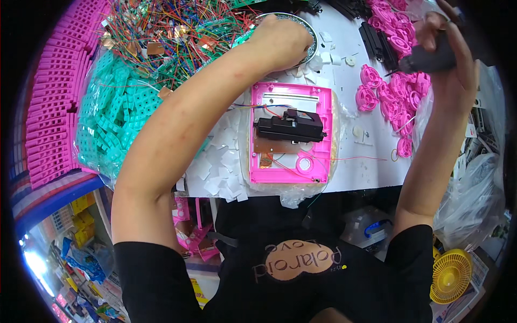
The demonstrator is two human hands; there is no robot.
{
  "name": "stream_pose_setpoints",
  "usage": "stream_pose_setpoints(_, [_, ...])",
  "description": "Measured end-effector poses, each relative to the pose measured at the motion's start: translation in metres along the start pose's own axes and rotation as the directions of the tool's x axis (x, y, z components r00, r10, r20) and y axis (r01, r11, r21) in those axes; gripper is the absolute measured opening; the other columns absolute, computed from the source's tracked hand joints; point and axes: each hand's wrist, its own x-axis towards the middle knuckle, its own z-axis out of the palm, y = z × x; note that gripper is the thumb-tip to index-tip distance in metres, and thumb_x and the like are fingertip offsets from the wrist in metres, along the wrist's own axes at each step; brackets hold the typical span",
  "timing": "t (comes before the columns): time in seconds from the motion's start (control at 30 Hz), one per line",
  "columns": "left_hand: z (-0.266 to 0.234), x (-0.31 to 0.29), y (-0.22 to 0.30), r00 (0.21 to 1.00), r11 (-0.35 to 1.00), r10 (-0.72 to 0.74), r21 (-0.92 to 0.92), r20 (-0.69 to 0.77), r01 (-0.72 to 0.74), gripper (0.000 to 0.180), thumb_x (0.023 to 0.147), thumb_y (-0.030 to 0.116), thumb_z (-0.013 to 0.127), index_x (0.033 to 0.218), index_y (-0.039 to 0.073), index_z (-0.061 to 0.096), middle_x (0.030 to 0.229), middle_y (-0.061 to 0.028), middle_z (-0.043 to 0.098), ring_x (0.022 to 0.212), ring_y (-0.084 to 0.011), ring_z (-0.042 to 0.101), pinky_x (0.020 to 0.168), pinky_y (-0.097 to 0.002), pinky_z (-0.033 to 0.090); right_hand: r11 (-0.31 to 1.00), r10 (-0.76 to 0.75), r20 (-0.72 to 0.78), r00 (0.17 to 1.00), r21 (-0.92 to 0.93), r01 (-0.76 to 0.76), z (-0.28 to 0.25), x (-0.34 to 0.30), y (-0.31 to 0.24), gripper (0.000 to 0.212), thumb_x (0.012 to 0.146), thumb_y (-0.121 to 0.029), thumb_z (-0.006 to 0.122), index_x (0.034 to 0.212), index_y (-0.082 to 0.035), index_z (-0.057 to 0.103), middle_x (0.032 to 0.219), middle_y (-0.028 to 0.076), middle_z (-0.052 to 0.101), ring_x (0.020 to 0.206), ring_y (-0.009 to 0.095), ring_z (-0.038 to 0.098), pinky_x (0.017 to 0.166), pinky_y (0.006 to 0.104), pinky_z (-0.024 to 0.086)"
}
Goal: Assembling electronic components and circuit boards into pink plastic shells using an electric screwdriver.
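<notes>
My left hand (285,42) reaches into a round dish (309,28) of small metal pieces at the far middle of the table. Its fingers are curled down, and what they pinch is hidden. My right hand (458,51), raised at the far right, is closed round a dark electric screwdriver (428,58) whose thin bit points left. Between my arms lies a pink plastic casing (292,175) on a padded, plastic-wrapped pad (335,153). Inside the casing sit a black battery-box-like module (289,127), a brown circuit board (277,146) and thin wires.
Tangled wired parts (167,37) and bagged teal keypads (116,116) crowd the left, beside stacked pink strips (51,124). White paper bits (221,169) lie left of the casing. Pink round parts (396,99) and black parts (377,46) lie right. A yellow fan (450,275) stands low right.
</notes>
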Motion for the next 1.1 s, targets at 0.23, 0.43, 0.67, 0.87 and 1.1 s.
stream_pose_setpoints(0.23, [-0.006,0.004,-0.001,0.987,0.983,-0.162,0.085,-0.014,0.162,0.018,0.084,0.018,0.062,0.09,0.011,0.077,0.097,-0.0073,0.074,0.095,-0.0271,0.071,0.082,-0.0466,0.047,0.995,0.091,-0.032,0.995,0.045,-0.089,0.07,-0.007,0.012,0.039,0.089,-0.01,0.069,0.122,0.004,0.057,0.09,0.006,0.059,0.077,0.013,0.061,0.072,0.0276,0.049])
stream_pose_setpoints(0.43, [0.001,-0.003,-0.004,0.998,1.0,-0.015,-0.023,-0.067,0.014,0.017,0.086,0.024,0.064,0.093,0.02,0.078,0.099,-0.0022,0.072,0.104,-0.0248,0.067,0.087,-0.0492,0.044,0.989,0.145,-0.048,0.988,0.038,-0.143,0.07,-0.009,0.005,0.033,0.089,-0.006,0.068,0.119,0.004,0.059,0.095,0.007,0.058,0.077,0.014,0.061,0.071,0.0289,0.049])
stream_pose_setpoints(0.67, [0.001,-0.001,-0.008,0.995,0.998,0.037,0.044,-0.092,-0.033,0.014,0.087,0.029,0.068,0.095,0.018,0.073,0.101,-0.0017,0.067,0.104,-0.0236,0.064,0.089,-0.0502,0.042,0.979,0.201,-0.092,0.975,0.046,-0.198,0.062,-0.012,0.003,0.031,0.088,-0.005,0.069,0.116,0.004,0.06,0.092,0.007,0.059,0.076,0.015,0.061,0.07,0.0286,0.049])
stream_pose_setpoints(0.87, [0.006,0.013,-0.019,0.977,0.97,-0.076,0.213,-0.198,0.119,0.028,0.095,0.036,0.058,0.094,0.015,0.076,0.094,-0.0054,0.073,0.095,-0.0263,0.069,0.088,-0.0508,0.043,0.969,0.238,-0.132,0.962,-0.027,-0.244,0.069,-0.012,-0.004,0.031,0.086,-0.004,0.072,0.114,0.003,0.06,0.089,0.007,0.062,0.077,0.015,0.061,0.071,0.0282,0.049])
stream_pose_setpoints(1.1, [-0.049,-0.032,-0.001,0.916,0.966,-0.219,-0.204,-0.336,0.156,0.029,0.088,0.037,0.068,0.076,0.01,0.071,0.081,-0.0076,0.07,0.084,-0.0271,0.068,0.081,-0.0491,0.039,0.957,0.261,-0.015,0.965,0.138,-0.256,0.082,-0.021,-0.015,0.034,0.086,-0.003,0.069,0.117,0.002,0.058,0.085,0.007,0.063,0.075,0.015,0.061,0.074,0.0297,0.051])
